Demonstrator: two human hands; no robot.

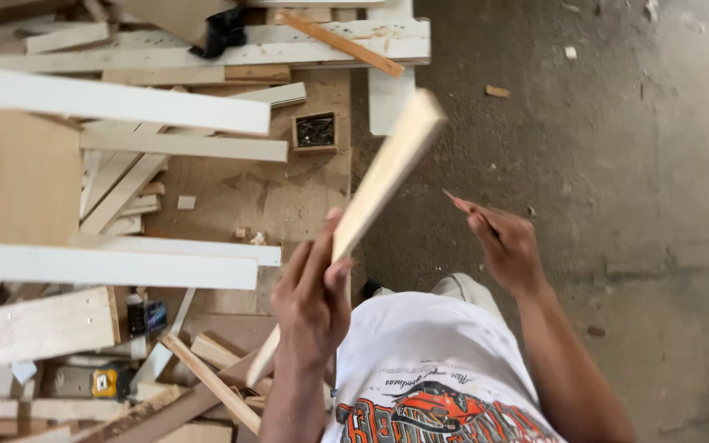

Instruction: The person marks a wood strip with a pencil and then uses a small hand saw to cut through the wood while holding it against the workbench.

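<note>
My left hand (313, 287) grips a long pale wooden strip (379, 180) near its middle and holds it tilted, with its far end raised toward the concrete floor side. My right hand (506, 242) is to the right of the strip, apart from it, fingers closed on a thin pencil-like stick (457, 201) that pokes out past the fingertips. Both hands are above my white printed shirt (428, 369).
A plywood work surface (289, 189) at left carries several white boards (108, 98), wood offcuts and a small box of screws (315, 131). A yellow tape measure (107, 381) lies among scraps at lower left. Bare concrete floor (617, 148) lies at right.
</note>
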